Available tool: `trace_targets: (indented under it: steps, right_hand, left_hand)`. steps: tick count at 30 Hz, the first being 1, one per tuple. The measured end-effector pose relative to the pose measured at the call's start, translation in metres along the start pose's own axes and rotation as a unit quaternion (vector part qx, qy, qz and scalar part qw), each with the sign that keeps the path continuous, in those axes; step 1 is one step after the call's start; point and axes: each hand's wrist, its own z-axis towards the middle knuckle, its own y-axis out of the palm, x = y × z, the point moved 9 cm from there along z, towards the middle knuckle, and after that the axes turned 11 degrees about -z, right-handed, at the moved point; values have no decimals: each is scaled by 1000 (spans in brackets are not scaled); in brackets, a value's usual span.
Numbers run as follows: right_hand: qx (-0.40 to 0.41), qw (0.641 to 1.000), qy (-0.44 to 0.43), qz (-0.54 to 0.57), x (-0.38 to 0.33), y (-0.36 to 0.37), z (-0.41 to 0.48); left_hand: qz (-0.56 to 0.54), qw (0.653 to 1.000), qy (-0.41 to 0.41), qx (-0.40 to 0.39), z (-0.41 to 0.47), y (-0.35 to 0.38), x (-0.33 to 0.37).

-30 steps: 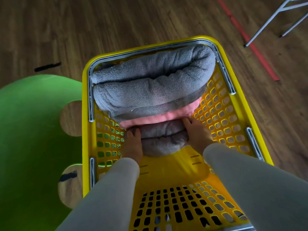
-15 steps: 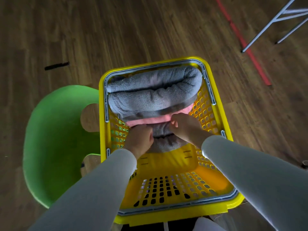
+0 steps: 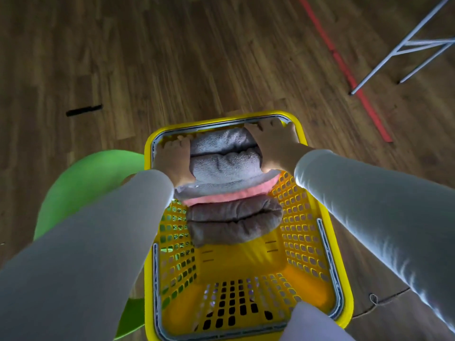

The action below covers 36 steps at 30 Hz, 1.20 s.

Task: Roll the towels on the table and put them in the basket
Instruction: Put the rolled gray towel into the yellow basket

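— What are the hands doing?

— The right hand (image 3: 273, 141) lies with its fingers spread and fairly straight over the right end of the pale grey towel roll (image 3: 226, 166), in the far right corner of the basket (image 3: 343, 279). The left hand (image 3: 172, 159) sits on the roll's left end at the far left corner. Its fingers bend downward, but blur hides whether they grip.

— And the other towels?

— A pink towel (image 3: 229, 196) lies just under the pale roll. A dark grey towel roll (image 3: 234, 221) touches it on the near side, mid-basket. A green chair (image 3: 86, 188) shows at the basket's left edge, over the wooden floor (image 3: 172, 57).
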Motion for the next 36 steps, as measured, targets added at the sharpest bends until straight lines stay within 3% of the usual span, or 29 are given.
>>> trace_targets:
  steps: [7, 12, 20, 28, 36]
  right_hand:
    - [19, 999, 28, -14, 1, -11, -18]
    - [0, 1000, 2, 2, -7, -8, -76]
    - [-69, 996, -48, 0, -69, 82, -166]
    - [-190, 975, -116, 4, -124, 183, -172]
    - [-186, 968, -151, -76, -154, 221, -143]
  left_hand:
    - [-7, 994, 35, 104, -24, -27, 8]
    - [-33, 993, 74, 88, -83, -19, 27]
    - [-72, 994, 77, 30, -179, 79, 56]
    - [-30, 980, 20, -197, -191, 207, 55]
    - [120, 970, 68, -201, -165, 246, 57]
